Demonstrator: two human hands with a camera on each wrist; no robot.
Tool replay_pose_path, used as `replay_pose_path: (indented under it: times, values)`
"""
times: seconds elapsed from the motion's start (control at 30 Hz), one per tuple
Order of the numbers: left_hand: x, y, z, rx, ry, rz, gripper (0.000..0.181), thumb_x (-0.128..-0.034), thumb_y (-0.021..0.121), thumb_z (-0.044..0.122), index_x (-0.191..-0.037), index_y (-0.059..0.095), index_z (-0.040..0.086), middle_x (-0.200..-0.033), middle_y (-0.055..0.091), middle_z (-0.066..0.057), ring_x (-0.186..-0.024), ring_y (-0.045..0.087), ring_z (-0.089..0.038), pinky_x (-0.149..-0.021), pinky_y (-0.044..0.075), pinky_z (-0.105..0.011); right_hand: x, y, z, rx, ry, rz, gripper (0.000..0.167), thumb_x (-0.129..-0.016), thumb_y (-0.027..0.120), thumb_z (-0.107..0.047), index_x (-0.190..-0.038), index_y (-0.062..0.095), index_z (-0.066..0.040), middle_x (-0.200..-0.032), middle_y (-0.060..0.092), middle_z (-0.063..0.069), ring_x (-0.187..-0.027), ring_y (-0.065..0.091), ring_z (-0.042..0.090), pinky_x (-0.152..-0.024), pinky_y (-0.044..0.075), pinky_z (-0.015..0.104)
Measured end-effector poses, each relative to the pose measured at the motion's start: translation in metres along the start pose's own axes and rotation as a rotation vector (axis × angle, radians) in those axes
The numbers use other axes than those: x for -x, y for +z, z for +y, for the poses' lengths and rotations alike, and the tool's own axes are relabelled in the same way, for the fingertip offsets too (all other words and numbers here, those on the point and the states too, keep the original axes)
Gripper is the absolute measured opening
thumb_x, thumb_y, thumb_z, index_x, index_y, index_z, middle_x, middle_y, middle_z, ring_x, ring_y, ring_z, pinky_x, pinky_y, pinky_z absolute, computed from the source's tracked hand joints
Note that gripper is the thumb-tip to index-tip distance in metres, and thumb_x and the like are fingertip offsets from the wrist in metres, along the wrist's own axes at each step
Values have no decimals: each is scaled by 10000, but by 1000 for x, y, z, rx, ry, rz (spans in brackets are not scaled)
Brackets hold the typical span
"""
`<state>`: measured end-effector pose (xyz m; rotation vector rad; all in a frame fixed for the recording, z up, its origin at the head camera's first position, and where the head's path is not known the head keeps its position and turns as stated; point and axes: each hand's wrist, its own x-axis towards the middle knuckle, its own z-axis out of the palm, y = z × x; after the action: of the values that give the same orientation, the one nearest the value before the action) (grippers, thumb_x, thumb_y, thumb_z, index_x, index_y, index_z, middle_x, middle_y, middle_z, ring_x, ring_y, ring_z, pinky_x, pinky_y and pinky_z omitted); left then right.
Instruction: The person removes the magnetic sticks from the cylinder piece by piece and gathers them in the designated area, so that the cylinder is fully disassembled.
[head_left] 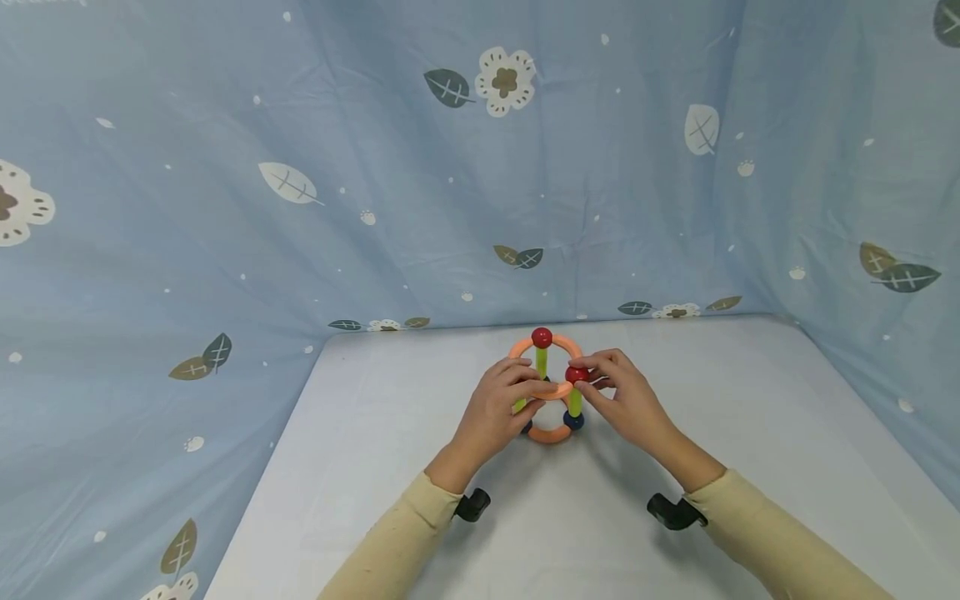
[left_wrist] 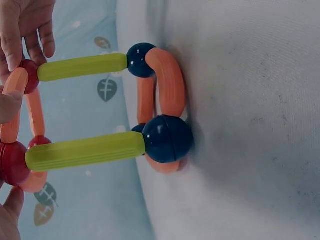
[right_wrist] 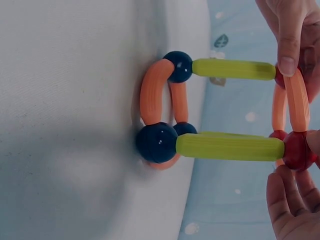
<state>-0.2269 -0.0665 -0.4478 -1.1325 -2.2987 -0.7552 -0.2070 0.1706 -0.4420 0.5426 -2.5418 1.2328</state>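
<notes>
In the head view we lose the near left red ball [left_wrist: 15,162] of the toy frame [head_left: 553,393] behind the left hand [head_left: 492,406]; the right hand [head_left: 628,402] hides part of the frame's near right red ball [head_left: 576,374]; nearer us than the frame, both sleeves [head_left: 393,529] run off the bottom edge. In the left wrist view that left ball is cropped at the picture's edge; in the right wrist view we see both hands cut off beside the frame.

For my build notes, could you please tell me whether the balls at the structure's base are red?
No, the lower balls are dark blue, while the red balls sit atop the green rods.
</notes>
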Motion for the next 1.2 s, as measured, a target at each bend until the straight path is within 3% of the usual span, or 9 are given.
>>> replay_pose_path:
  times: [0.3,0.57,0.93,1.2]
  values:
    - [-1,-1,-1,-24,8,-9,301,-853,843,149,-1140,792,222,-1030,704,47,-1175,590,-194,-1117,403,-317,0,1,-1,-8,1,5,326,-948,730,-95,-1270,677,-95,-1171,556,97,-1001,630,238,-867,586,470]
    - [-2,1,-3,-101,92,8,235,-857,839,140,-1078,807,213,-996,701,41,-1156,609,-223,-1092,434,-323,-1,0,-2,-4,12,5,324,-955,723,-106,-1275,674,-91,-1168,554,99,-1002,632,239,-864,587,464]
    - [1,2,-3,-63,-10,-40,215,-853,814,117,-1058,781,170,-1076,716,56,-1261,565,-223,-1175,336,-340,-1,0,-2,-4,9,3,323,-955,724,-109,-1273,672,-99,-1177,556,100,-1007,629,237,-863,589,460]
    - [1,1,-2,-56,-26,-46,213,-860,815,132,-1066,779,168,-1091,716,46,-1273,551,-205,-1183,328,-348,-2,2,0,-3,7,2,330,-949,731,-106,-1273,671,-99,-1182,553,104,-1004,633,239,-864,590,456]
